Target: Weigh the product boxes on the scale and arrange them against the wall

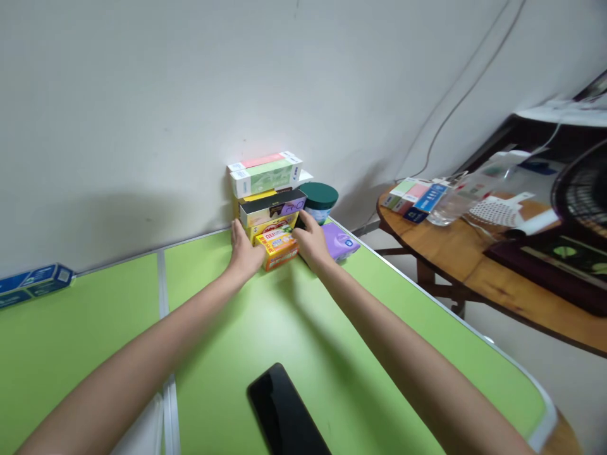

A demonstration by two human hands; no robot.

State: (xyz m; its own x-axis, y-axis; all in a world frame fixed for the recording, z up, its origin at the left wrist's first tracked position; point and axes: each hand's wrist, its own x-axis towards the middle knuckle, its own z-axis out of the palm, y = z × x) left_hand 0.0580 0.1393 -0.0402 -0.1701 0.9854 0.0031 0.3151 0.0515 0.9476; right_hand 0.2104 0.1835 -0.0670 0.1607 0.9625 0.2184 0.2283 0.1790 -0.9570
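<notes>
Against the wall, a stack of cartons stands at the back corner of the green table. My left hand [244, 254] lies along the left side of the lower boxes, fingers stretched, thumb towards an orange box [277, 248]. On the other side, my right hand [310, 239] has its fingers extended along the right of the stack, thumb by the orange box's top corner. Between the hands, behind the orange box, stands a yellow box [258, 230]. Above it lies a black and purple box [272, 208]. White cartons with green [268, 178] and pink panels top the stack.
A green-lidded jar [320, 197] and a purple pack [340, 242] adjoin the stack's right. A black phone [287, 414] lies in front. The blue box [35, 284] is far left. A wooden table [441, 259] at right bears cartons, a plastic bottle and a fan.
</notes>
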